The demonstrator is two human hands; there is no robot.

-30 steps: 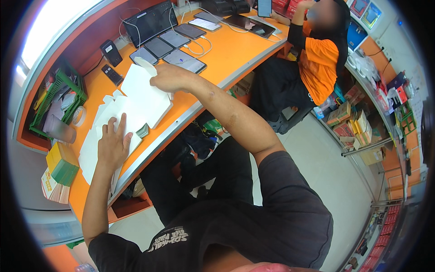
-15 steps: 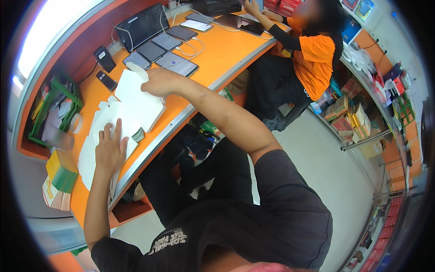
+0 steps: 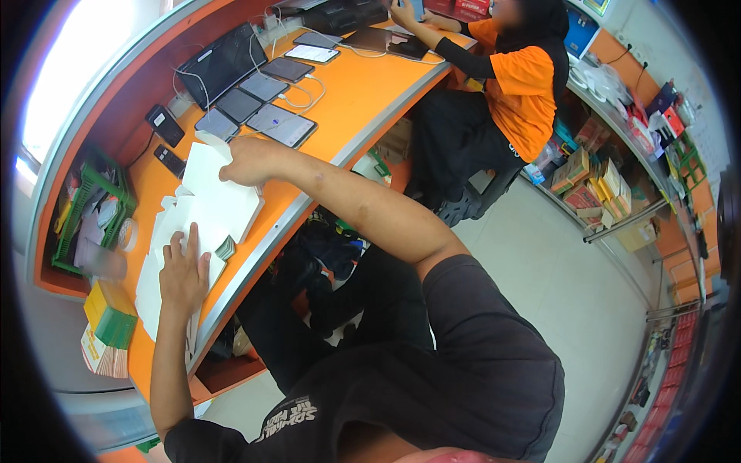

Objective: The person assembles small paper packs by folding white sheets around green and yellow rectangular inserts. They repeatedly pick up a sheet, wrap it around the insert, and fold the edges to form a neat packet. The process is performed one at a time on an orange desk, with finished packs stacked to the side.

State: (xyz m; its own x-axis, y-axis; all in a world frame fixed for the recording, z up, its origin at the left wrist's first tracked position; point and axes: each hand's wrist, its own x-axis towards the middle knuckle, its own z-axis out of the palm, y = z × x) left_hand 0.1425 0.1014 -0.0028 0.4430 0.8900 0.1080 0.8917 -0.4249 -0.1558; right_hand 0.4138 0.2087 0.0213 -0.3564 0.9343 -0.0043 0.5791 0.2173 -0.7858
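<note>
Overlapping white paper sheets (image 3: 204, 204) with uneven, stepped edges lie on the orange counter (image 3: 351, 92) in front of me. My left hand (image 3: 183, 279) rests flat on the nearer part of them, its fingers stretched out and slightly apart. At the far end my right hand (image 3: 253, 162) is closed on the sheets' edge, where a corner curls up; its fingertips are partly hidden. A small greenish wad (image 3: 225, 247) sits against the sheets' right side, close to my left thumb.
Several phones (image 3: 282, 125) with white cables lie beyond the paper, beside a dark laptop-like screen (image 3: 222, 65). A green basket (image 3: 89, 212) and a yellow-green block of booklets (image 3: 112, 312) stand left. A person in orange (image 3: 521, 100) sits at the counter's far end, holding a phone.
The whole view has shifted slightly, moving the counter and phones a little left. Both hands keep their places on the white sheets.
</note>
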